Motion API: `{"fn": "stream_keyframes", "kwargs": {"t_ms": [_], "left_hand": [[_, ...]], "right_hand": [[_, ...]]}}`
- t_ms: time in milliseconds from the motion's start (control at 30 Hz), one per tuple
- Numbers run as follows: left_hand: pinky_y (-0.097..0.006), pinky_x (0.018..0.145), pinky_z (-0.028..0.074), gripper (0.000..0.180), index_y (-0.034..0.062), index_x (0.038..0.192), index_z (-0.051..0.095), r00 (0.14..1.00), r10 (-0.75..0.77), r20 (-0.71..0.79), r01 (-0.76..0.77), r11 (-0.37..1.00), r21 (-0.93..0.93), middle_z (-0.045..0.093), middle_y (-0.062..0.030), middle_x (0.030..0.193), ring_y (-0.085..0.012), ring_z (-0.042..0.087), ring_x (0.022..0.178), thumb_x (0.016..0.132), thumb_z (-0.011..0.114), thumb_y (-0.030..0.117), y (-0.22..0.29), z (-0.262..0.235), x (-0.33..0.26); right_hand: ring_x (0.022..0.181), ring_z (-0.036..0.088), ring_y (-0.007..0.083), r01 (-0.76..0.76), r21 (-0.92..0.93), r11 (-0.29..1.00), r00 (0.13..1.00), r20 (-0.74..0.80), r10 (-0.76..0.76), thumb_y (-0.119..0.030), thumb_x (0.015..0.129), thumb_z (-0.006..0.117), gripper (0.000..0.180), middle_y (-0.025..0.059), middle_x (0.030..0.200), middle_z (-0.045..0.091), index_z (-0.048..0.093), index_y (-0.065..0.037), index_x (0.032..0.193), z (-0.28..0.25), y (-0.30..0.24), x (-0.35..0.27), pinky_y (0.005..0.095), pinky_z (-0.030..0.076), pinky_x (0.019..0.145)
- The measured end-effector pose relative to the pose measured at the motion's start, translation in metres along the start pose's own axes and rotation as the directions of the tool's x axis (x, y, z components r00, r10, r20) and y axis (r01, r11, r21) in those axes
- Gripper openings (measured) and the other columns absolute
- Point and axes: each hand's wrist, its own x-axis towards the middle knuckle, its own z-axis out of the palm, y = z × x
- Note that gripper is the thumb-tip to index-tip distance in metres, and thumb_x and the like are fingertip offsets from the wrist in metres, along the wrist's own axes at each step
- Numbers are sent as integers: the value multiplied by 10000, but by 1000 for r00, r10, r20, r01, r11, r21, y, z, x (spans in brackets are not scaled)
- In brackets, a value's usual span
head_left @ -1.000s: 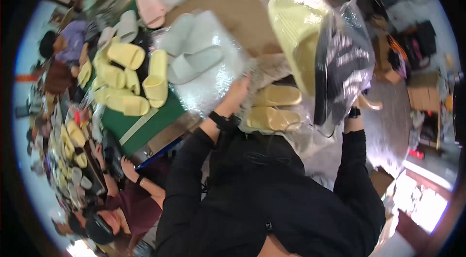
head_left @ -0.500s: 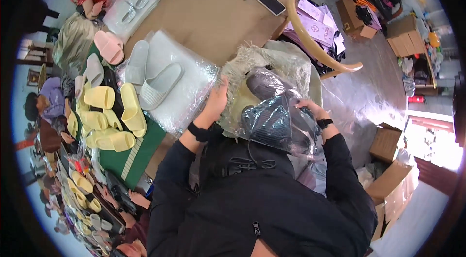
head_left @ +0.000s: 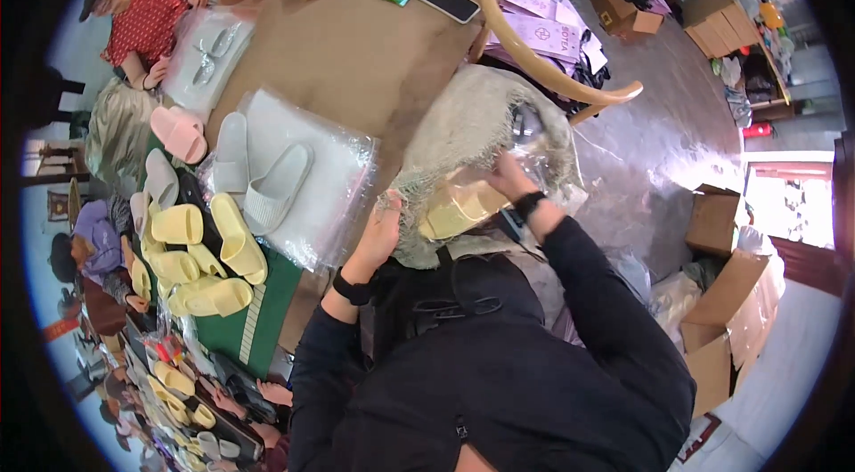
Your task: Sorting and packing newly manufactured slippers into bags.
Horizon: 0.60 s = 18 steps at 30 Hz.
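Note:
A pale woven sack (head_left: 454,120) with a frayed mouth lies in front of me. My left hand (head_left: 381,227) is closed on its frayed left edge. At the mouth, a pair of yellow slippers (head_left: 463,209) shows in clear plastic. Deeper in, a dark glossy bagged item (head_left: 527,120) is partly covered by the sack. My right hand (head_left: 512,178) reaches into the opening between the two, its fingers blurred and partly hidden. Left of the sack, pale grey slippers (head_left: 280,189) rest on a stack of clear plastic bags (head_left: 334,160).
Loose yellow slippers (head_left: 239,239) and pink slippers (head_left: 178,134) crowd the table's left side. A phone (head_left: 448,1) lies at the far edge. A curved wooden chair rail (head_left: 543,71) arches beyond the sack. Cardboard boxes (head_left: 726,329) stand at right. A person in red (head_left: 147,13) sits far left.
The bagged dark slippers that both hands were near have left the sack's front; a dark bagged item now shows inside. My right hand has moved inward, and my left now grips the sack's edge.

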Motion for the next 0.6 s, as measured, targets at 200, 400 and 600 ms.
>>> {"fn": "stream_keyframes", "kwargs": {"t_ms": [200,400,600], "left_hand": [[-278,857,367,418,-44,1110,502,997,46,68,-53,993,104,560,-90,1064,-162,486,988,943,336,301,52,18,9],[-296,797,424,323,-23,1086,525,991,46,-123,-2,942,336,617,-117,973,-182,564,898,811,574,139,21,-32,-6],[-307,768,439,352,-24,1034,538,997,52,-63,-12,855,518,614,-168,927,-256,591,883,692,566,53,-4,-43,0]], "right_hand": [[846,538,285,115,-63,991,961,-244,-127,-523,819,444,534,132,982,569,528,-39,1028,-98,-10,99,383,439,743],[835,515,158,5,-430,903,998,62,24,-315,843,534,355,27,887,508,503,-61,1090,-41,-65,3,285,410,747],[853,600,267,93,-793,602,743,-347,-572,-168,681,586,347,140,854,641,604,8,979,-196,-48,4,313,444,729]]}}
